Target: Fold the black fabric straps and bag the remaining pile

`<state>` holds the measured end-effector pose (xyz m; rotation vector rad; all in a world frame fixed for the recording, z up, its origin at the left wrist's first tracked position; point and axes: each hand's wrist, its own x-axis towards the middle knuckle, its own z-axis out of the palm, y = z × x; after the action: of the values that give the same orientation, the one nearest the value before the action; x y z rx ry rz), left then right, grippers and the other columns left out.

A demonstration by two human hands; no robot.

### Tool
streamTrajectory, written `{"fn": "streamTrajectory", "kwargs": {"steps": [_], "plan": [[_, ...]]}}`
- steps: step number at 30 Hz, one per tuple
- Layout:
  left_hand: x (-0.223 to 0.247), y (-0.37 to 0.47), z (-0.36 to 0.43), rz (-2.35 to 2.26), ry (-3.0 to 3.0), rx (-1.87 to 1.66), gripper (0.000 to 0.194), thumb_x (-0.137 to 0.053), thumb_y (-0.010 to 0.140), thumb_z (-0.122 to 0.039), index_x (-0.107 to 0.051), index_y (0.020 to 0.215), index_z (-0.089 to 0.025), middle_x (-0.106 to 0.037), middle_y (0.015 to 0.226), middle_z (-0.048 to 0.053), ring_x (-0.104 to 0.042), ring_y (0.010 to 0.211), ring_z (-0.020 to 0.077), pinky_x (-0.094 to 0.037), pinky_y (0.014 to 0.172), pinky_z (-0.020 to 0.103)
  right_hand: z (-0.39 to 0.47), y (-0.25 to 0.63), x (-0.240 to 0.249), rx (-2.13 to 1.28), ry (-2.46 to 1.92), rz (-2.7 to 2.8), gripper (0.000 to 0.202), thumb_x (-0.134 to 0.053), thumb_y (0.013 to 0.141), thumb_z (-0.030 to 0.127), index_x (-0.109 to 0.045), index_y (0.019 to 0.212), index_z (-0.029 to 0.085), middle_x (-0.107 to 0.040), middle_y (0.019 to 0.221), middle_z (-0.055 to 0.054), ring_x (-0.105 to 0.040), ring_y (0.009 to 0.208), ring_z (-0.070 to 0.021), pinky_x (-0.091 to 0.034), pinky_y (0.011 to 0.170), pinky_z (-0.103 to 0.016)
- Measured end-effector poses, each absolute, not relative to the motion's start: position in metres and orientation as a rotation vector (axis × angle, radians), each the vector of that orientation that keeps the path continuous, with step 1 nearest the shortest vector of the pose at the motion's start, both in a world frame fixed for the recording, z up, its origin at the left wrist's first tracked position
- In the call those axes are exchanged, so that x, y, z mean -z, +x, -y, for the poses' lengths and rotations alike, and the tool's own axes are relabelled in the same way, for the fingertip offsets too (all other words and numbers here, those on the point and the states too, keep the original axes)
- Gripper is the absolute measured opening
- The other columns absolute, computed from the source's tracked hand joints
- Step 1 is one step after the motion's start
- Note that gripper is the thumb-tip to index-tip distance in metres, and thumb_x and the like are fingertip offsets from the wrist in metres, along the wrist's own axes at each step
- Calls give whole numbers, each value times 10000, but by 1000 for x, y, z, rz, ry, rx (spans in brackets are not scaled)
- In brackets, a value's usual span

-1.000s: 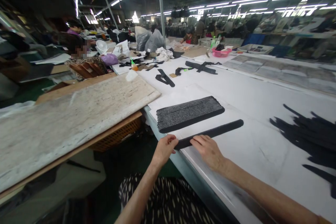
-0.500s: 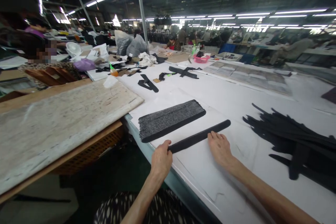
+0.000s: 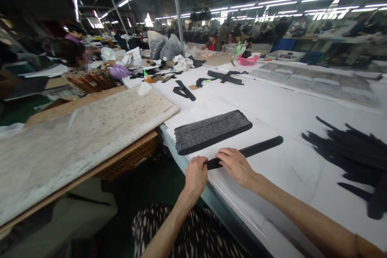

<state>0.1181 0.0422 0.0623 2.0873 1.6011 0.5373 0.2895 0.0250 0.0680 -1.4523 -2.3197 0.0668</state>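
A long black fabric strip [image 3: 263, 146] with a rounded far end lies slantwise on the white-covered table [image 3: 290, 185]. My left hand [image 3: 196, 175] pinches its near left end at the table's edge. Close beside it, my right hand [image 3: 237, 167] has its fingers curled over the strip, thumb side hidden from me. Just beyond the strip is a neat stack of similar strips [image 3: 213, 133], with speckled grey layered edges showing on top and a black strip along the front. To the right spreads a loose heap of black strips [image 3: 356, 153].
At left stands a stained pale board [image 3: 75, 141] on a wooden edge, an orange crate [image 3: 130, 157] under it. Farther back are black scraps [image 3: 184, 90], a glue bottle [image 3: 147, 76], a pink basket [image 3: 248, 59] and grey bags [image 3: 172, 47]. A person [image 3: 81, 60] sits at far left.
My right hand has slid left along the strip, from near its middle to close by my left hand. The left hand keeps its end. The view has turned slightly left.
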Motion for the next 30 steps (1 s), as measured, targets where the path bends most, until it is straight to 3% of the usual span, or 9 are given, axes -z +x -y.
{"fn": "streamTrajectory", "kwargs": {"steps": [7,17,30], "plan": [[-58,108,-42,-1613,2151,-524,286,-439,797,-51,-668,904,-185,-642,882,48,-551,909,195,-433,811,292,-45,279,-47,0,-1453,2450,156,-504,865,113,-624,801,188,-582,804,-22,-504,800,-168,-372,726,-292],[-50,96,-37,-1564,2537,-436,257,-408,844,-65,-636,852,-183,-601,853,56,-505,831,213,-459,727,318,-40,284,-39,310,-1156,2430,179,-477,884,116,-641,830,165,-573,820,-39,-470,764,-161,-365,708,-286],[-52,83,-37,-1220,3005,-193,182,-434,845,-65,-563,962,-116,-568,893,78,-486,837,225,-449,773,344,-40,290,-40,524,-947,2692,134,-474,862,72,-596,864,126,-548,819,-36,-455,756,-175,-352,660,-305]]}}
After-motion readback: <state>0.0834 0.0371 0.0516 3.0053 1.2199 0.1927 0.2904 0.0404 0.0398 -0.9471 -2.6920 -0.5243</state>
